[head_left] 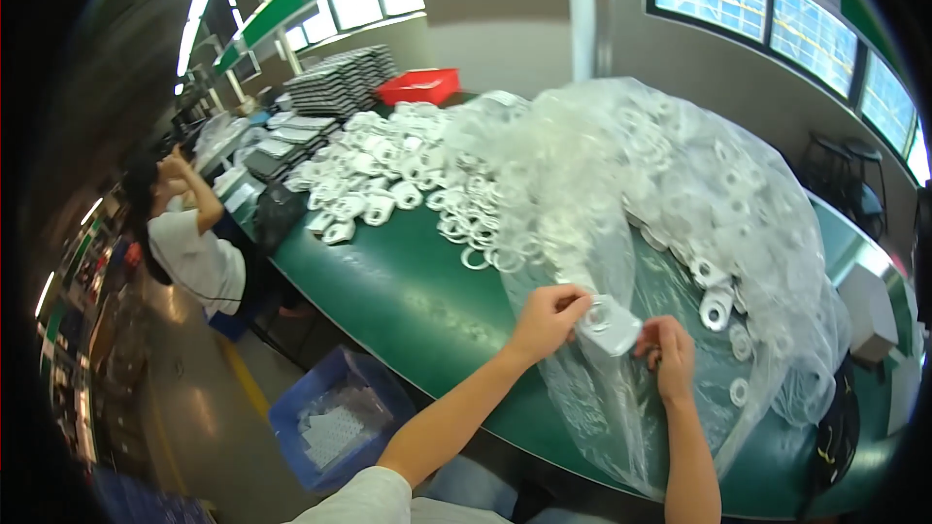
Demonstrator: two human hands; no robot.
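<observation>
Between the thumb and fingers of my left hand [553, 322] is a flat white plastic part [608, 327] with a round hole at one end. It is tilted above a clear plastic bag [631, 408] spread on the table. Beside the part's right edge, my right hand [668, 354] has its fingers curled; whether they touch the edge or hold something small, I cannot tell. Similar white parts [715, 306] lie in and under the bag to the right. Loose white rings [473, 223] and a heap of white parts [374, 175] spread across the table beyond my left hand.
The green table [388, 277] curves across the view. A blue bin [340, 417] with white pieces stands below its near edge. At the back are a red tray [419, 86] and stacked dark trays [340, 82]. Another person [194, 233] sits at the left; a white box [867, 311] stands right.
</observation>
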